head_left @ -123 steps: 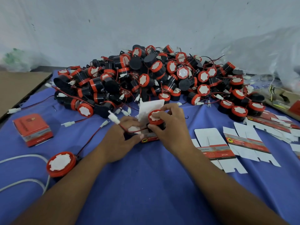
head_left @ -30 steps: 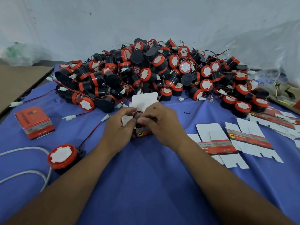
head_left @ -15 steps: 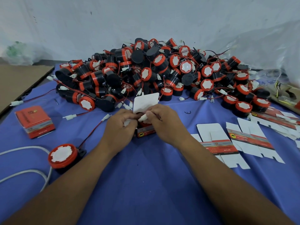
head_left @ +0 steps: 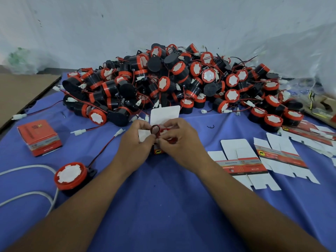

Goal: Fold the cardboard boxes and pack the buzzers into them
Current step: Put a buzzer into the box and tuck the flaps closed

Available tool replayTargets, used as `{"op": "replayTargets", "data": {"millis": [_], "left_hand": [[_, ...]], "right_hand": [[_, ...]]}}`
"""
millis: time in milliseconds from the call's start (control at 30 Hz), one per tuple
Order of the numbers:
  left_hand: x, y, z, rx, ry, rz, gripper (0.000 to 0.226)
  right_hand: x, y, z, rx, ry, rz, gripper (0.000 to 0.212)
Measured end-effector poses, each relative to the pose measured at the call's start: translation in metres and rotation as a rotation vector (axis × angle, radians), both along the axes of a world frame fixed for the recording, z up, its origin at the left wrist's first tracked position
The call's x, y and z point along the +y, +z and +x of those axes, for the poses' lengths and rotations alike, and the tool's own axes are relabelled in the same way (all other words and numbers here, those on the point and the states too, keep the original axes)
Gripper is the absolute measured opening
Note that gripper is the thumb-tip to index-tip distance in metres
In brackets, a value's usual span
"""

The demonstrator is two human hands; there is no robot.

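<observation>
Red-and-black lead wire [head_left: 156, 129] is pinched in a small coil by the fingers of both the left hand [head_left: 135, 142] and right hand [head_left: 179, 140], just above the open box [head_left: 158, 150] holding its buzzer [head_left: 168, 132]. Packing looks nearly done: tuck the coil in, then close the upright white flap [head_left: 164, 115]. Bare blue table [head_left: 163, 206] lies open toward the person; the buzzer pile [head_left: 172, 84] crowds just behind.

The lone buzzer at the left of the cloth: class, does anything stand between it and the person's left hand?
Nothing visible does. Bare blue cloth lies between the lone buzzer and the left hand; only the buzzer's own red and black wire runs across that gap.
</observation>
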State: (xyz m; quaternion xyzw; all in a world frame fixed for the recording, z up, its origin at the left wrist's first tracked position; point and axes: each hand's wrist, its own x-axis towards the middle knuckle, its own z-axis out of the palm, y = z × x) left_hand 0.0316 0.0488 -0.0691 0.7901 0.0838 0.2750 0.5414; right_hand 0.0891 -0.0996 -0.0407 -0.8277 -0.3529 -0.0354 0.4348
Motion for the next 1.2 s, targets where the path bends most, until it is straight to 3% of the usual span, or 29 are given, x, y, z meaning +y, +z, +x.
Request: {"op": "replayTargets", "data": {"millis": [300,367,500,600,667,800,967,1100,1200], "left_hand": [[0.007,-0.005,0.002,0.011,0.018,-0.076,0.032],[0.007,-0.004,0.002,0.002,-0.022,-0.11,0.034],[0.005,0.0,0.0,0.0,-0.068,-0.071,0.041],[0.002,0.003,0.0,0.011,-0.107,-0.07,0.043],[0.001,0.005,-0.001,0.027,-0.107,-0.081,0.045],[-0.002,0.004,0.002,0.066,-0.127,-0.147,0.051],[-0.007,0.002,0.004,0.094,-0.04,-0.288,0.06],[-0.011,0.0,-0.001,-0.033,0.114,-0.248,0.055],[-0.013,0.004,-0.003,-0.121,0.1,-0.192,0.046]], "right_hand": [[-0.009,0.006,0.004,-0.399,0.162,-0.301,0.021],[-0.007,0.004,0.005,-0.376,0.175,-0.288,0.019],[-0.001,0.007,0.005,-0.049,0.083,-0.107,0.006],[0.004,0.011,0.005,0.086,0.051,-0.017,0.025],[0.007,0.014,0.005,0.117,0.028,0.003,0.027],[0.008,0.009,0.008,0.037,0.038,-0.024,0.011],[0.003,0.0,0.013,-0.144,0.106,-0.115,0.013],[0.004,-0.002,0.011,-0.222,0.102,-0.157,0.027],[0.004,-0.001,0.012,-0.265,0.074,-0.215,0.028]]}}
